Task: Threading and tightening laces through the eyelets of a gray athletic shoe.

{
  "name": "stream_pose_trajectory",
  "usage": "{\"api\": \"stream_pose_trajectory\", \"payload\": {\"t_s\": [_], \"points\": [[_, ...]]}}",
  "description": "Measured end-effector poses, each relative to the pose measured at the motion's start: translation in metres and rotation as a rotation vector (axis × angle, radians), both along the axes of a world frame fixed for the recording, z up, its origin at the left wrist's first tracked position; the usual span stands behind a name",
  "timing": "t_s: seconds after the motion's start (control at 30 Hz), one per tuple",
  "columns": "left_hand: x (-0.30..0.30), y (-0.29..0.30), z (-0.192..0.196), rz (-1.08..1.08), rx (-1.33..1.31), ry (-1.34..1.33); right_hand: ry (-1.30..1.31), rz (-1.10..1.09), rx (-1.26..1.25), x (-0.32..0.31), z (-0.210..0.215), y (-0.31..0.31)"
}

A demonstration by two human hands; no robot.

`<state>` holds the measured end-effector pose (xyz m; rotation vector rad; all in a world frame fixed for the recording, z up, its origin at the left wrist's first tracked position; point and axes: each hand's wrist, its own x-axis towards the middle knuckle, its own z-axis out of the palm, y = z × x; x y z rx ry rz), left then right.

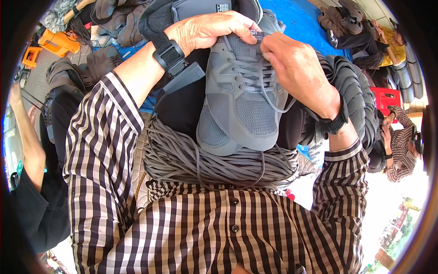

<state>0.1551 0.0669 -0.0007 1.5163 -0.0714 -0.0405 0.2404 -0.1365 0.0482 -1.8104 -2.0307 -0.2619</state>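
- Head view: grey sneaker (253, 118), toe toward wearer, above the lap, center; second grey sneaker (214, 137) shows beneath it, left side.
- Left hand (213, 31): grip clamped on the sneaker's tongue (238, 45), far end, thumb on top.
- Right hand (299, 66): grip pinched together on lace (269, 98) near tongue top; slack lace curves nearer, then right.
- Bundle of grey laces (219, 168) across lap, near side.
- Blue sheet (306, 23) far; orange stool (59, 43) far left; red stool (387, 97) right.
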Motion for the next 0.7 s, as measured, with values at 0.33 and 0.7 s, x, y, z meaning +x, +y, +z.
{"api": "stream_pose_trajectory", "payload": {"t_s": [0.33, 0.7], "points": [[0.001, 0.009, -0.005, -0.090, 0.006, -0.034, -0.051, -0.092, -0.003, -0.014, -0.001, 0.002], [0.015, 0.020, -0.028, -0.120, 0.184, -0.267, 0.140, -0.182, -0.010, -0.017, -0.009, 0.006]]}}
